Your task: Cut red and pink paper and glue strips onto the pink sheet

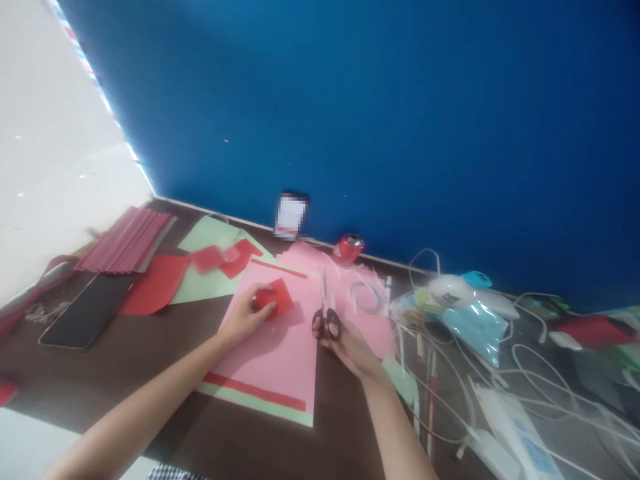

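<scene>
My left hand (243, 315) pinches a small folded red paper piece (278, 298) and holds it over a pink paper sheet (280, 353) on the dark table. My right hand (350, 343) has its fingers through the black handles of a pair of scissors (326, 313), whose blades point away from me toward the blue wall. The scissors sit just right of the red piece, a short gap between them.
A black phone (85, 312) lies at the left beside red paper (157, 283), green paper (213, 263) and a pleated red sheet (127, 240). A red tape roll (349, 247) stands by the wall. White cables (505, 380), plastic bags and chargers crowd the right side.
</scene>
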Demonstrator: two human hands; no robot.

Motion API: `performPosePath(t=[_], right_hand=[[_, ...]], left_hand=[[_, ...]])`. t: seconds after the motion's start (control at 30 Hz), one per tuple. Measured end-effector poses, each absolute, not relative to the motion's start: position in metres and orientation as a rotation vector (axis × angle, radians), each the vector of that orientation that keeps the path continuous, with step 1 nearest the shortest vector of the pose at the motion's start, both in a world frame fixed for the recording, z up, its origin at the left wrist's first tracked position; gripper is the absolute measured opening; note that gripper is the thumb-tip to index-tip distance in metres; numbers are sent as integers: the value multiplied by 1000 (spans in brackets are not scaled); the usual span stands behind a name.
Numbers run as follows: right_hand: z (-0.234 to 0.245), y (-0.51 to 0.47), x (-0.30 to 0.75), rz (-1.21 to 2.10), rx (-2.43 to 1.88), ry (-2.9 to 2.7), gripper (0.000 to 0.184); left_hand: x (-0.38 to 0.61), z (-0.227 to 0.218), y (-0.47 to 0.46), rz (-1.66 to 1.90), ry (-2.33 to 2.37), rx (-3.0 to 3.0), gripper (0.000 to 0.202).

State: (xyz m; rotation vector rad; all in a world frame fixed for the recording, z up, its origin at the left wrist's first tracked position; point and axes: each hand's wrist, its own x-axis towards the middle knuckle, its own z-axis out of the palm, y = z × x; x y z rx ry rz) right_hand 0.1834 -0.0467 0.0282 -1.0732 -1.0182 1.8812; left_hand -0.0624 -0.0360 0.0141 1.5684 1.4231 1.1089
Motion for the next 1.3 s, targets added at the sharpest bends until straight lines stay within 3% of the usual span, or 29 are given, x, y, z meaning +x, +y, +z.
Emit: performPosePath(t=[0.2, 0.63, 1.3], right_hand=[[20, -54, 169, 1768, -1163, -1212, 37], [33, -64, 151, 1861, -1111, -1399, 45], [31, -65, 148, 1824, -1063, -1399, 42]], left_hand=[[-61, 15, -38, 1176, 1428, 1504, 30], [-55, 20, -43, 1195, 1381, 1373, 36], [-55, 26, -48, 1158, 1343, 1459, 34]])
